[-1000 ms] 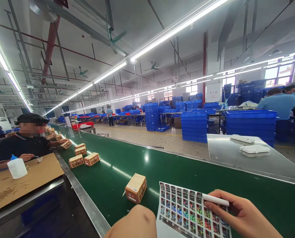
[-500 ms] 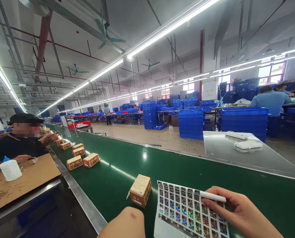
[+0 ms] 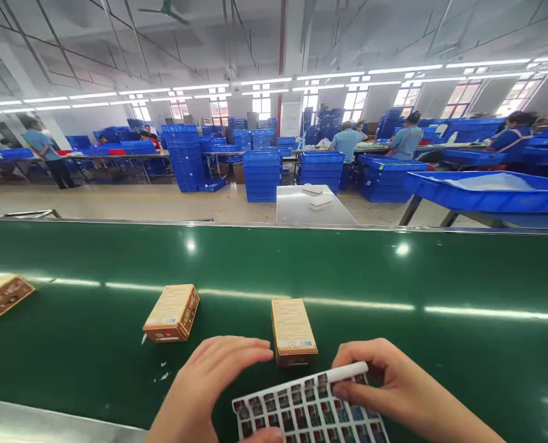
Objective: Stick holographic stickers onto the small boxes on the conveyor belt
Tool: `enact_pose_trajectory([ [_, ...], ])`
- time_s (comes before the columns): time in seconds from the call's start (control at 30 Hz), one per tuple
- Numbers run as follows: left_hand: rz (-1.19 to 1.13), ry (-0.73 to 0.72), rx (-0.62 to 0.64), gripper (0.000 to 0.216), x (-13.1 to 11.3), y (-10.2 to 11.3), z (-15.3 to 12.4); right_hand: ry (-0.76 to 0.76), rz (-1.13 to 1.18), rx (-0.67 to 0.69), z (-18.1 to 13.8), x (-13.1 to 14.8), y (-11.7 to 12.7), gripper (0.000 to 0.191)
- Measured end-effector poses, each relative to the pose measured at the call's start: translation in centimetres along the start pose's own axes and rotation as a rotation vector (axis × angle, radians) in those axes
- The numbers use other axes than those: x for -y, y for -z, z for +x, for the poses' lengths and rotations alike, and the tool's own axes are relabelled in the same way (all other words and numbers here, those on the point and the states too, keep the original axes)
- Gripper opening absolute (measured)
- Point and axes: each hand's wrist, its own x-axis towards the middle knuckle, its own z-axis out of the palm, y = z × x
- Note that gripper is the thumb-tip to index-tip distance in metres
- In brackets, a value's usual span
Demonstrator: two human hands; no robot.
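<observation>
A sheet of shiny stickers (image 3: pixel 301 409), set out in rows with a rolled white top edge, is pinched between the thumb and fingers of my right hand (image 3: pixel 375 378). My left hand (image 3: pixel 209 387) is open beside the sheet, its fingers stretched toward a small brown and cream carton (image 3: pixel 293 329). Its thumb lies over the sheet's lower left part; whether it touches is unclear. That carton lies on the green conveyor belt (image 3: pixel 357 264) just beyond the sheet. To its left lies a second carton (image 3: pixel 172 311), with a white flap or scrap at its near corner.
A third carton (image 3: pixel 1 296) lies at the belt's left edge. White scraps (image 3: pixel 164 375) dot the belt near my left hand. Across the belt stand a metal table (image 3: pixel 310 209), stacked blue crates (image 3: pixel 261 175) and a large blue tray (image 3: pixel 490 191). Several people work at far tables.
The view has swung to the right. My left hand has come around with its fingers in sight, near a carton and the sheet. My right hand still holds the sticker sheet.
</observation>
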Motion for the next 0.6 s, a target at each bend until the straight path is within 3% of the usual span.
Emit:
enact_pose_trajectory([
  [0.07,0.003,0.024,0.202,0.054,-0.3,-1.5,1.2,-0.056,-0.016,-0.009,-0.8,-0.5,-0.5,0.016],
  [0.13,-0.011,0.13,0.326,0.036,-0.5,-2.6,2.0,-0.082,-0.019,-0.027,-1.3,-1.1,-0.7,0.017],
  [0.2,-0.099,0.263,0.368,0.012,-0.4,-3.1,2.3,-0.097,0.014,-0.056,-1.5,-1.6,-0.6,0.019],
  [0.33,-0.389,0.479,0.306,0.012,0.8,-3.8,2.1,-0.142,0.153,-0.072,-1.8,-2.4,-0.3,0.023],
  [0.4,-0.508,0.524,0.264,0.015,1.4,-4.4,1.7,-0.134,0.124,-0.091,-1.9,-2.5,-0.2,0.016],
  [0.43,-0.544,0.535,0.251,0.018,1.7,-4.8,1.6,-0.108,0.077,-0.114,-2.0,-2.5,-0.2,0.012],
  [0.53,-0.562,0.567,0.215,0.022,2.2,-5.8,1.2,0.026,-0.134,-0.231,-2.3,-2.4,-0.2,0.036],
  [0.6,-0.541,0.563,0.208,0.023,2.2,-6.3,1.0,0.186,-0.312,-0.302,-2.4,-2.4,-0.4,0.035],
])
